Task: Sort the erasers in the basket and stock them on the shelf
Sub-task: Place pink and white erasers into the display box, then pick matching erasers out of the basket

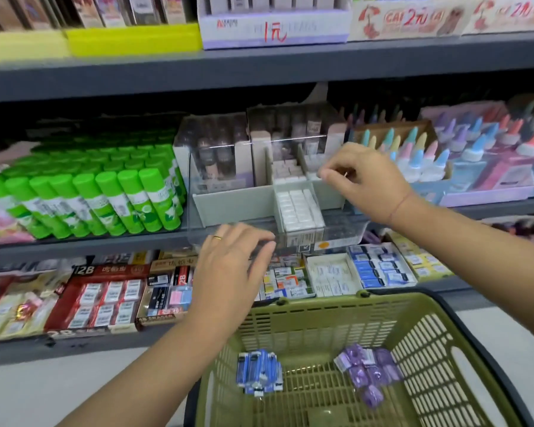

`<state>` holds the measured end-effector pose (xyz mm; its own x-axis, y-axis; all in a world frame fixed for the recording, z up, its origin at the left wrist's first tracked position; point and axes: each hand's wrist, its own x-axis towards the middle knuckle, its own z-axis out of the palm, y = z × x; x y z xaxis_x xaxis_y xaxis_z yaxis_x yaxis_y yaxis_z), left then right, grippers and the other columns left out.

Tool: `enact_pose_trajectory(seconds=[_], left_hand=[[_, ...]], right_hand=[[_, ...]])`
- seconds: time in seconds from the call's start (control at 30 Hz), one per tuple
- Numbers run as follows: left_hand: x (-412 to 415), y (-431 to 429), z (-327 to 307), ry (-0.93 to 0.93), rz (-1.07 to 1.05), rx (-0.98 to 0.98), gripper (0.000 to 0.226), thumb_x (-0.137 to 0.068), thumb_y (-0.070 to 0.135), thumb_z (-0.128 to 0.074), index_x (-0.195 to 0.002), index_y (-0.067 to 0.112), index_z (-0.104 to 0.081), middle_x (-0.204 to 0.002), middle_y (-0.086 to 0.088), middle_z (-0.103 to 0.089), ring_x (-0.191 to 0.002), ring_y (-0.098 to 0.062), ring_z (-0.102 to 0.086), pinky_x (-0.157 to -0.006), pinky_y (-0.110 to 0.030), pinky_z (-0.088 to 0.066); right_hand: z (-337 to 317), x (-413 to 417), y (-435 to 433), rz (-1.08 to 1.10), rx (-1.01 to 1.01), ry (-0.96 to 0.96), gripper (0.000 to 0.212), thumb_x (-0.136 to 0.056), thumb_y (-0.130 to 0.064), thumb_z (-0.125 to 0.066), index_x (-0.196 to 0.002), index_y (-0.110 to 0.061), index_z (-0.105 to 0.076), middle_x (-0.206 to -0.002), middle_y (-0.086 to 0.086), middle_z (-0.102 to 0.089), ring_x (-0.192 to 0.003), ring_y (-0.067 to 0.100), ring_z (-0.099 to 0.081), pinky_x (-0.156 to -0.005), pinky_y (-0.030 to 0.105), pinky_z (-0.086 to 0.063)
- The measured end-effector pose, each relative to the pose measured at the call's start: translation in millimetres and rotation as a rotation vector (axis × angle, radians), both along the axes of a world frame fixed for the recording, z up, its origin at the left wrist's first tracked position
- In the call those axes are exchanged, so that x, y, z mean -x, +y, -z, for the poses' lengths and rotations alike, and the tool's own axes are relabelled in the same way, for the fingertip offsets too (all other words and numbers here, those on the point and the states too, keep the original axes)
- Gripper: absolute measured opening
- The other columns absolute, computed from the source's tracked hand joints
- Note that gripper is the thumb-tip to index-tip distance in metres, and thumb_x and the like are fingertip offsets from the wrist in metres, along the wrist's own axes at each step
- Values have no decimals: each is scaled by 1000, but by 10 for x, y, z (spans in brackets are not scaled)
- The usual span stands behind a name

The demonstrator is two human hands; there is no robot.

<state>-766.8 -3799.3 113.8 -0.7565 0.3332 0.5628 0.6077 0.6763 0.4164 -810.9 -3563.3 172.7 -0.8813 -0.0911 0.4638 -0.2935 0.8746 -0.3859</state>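
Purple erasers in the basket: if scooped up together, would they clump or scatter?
Probably scatter: the purple erasers lie as a loose heap of separate small pieces. Likely light, and perhaps slippery, since the wrappers look glossy.

The olive-green holey plastic basket (321, 303) is looking matt and a bit rough. The blue wrapped erasers (259, 375) and purple wrapped erasers (367, 371) inside it are shining in clear glossy film. The see-through plastic bin (346, 231) is gleaming smooth. The bright green plastic glue sticks (105, 195) are looking glossy. The grey metal shelf (259, 66) is looking dull.
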Motion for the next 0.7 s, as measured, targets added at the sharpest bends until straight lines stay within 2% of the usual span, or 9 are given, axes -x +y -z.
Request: enact_pose_trajectory(seconds=[0.1, 0.17, 0.23, 0.33, 0.37, 0.43, 0.5, 0.57, 0.7], left_hand=[[-260, -213, 313, -124, 68, 62, 31, -95, 39, -42, -96, 22, -67, -89, 14, -63, -85, -6, -55, -76, -30, -46], [-376, -358, 577, -249, -28, 149, 32, -95, 42, -42, -103, 23, -65, -97, 12, -62, -93, -10, -55, -82, -35, -47], [-421, -493, 842, -390, -213, 266, 38, -94, 43, -44, -122, 21, -56, -114, 4, -56, -110, -17, -50, -94, -38, -41], [-404, -702, 1210, -729, -404, 319, 64, -95, 49, -44, -145, 13, -27, -140, -10, -39, -128, -29, -39, -101, -43, -38], [-401, -752, 1309, -856, -408, 300, 73, -94, 52, -42, -150, 13, -14, -147, -13, -33, -131, -32, -38, -101, -44, -39], [-421, -780, 1471, -996, -385, 207, 82, -94, 56, -40, -153, 19, 4, -152, -14, -32, -129, -33, -45, -93, -41, -44], [-451, -746, 1577, -944, -406, 139, 78, -95, 54, -39, -153, 21, 0, -128, -16, -59, -101, -32, -63, -73, -35, -48], [-464, -708, 1621, -851, -446, 113, 68, -96, 50, -40, -151, 20, -13, -93, -10, -69, -76, -28, -63, -57, -32, -44], [-437, -700, 1664, -790, -468, 133, 52, -96, 48, -41, -137, 18, -33, -76, -3, -62, -65, -25, -58, -49, -30, -34]], right_hand=[[494, -577, -367, -120, 283, 69, 25, -89, -32, -55, -72, -17, -64, -70, -8, -57, -67, 4, -52, -63, 14, -39], [1026, -861, -624, -182, 379, -179, 23, -88, -33, -56, -70, -19, -63, -65, -8, -56, -61, 3, -49, -59, 15, -38], [1620, -1031, -800, -154, 485, -574, 19, -90, -33, -60, -75, -22, -63, -67, -8, -58, -61, -1, -49, -61, 18, -40], [2392, -1095, -916, 27, 600, -1040, 26, -89, -46, -59, -89, -19, -60, -86, -1, -62, -77, 5, -53, -70, 21, -41], [2587, -1096, -945, 100, 623, -1122, 34, -87, -52, -57, -94, -19, -60, -93, 0, -62, -83, 8, -54, -73, 22, -40], [2880, -1078, -1028, 244, 716, -1209, 61, -85, -58, -56, -124, -10, -55, -124, 8, -58, -112, 20, -55, -90, 28, -39], [3076, -1042, -1164, 341, 851, -1259, 86, -83, -57, -59, -146, -5, -31, -148, 11, -38, -133, 28, -40, -105, 37, -33], [3201, -971, -1322, 407, 945, -1274, 99, -79, -59, -62, -150, -6, -19, -154, 12, -28, -138, 31, -32, -110, 42, -29], [3373, -822, -1590, 589, 898, -1216, 105, -69, -67, -68, -144, -4, -29, -148, 14, -35, -132, 35, -40, -104, 43, -36]])
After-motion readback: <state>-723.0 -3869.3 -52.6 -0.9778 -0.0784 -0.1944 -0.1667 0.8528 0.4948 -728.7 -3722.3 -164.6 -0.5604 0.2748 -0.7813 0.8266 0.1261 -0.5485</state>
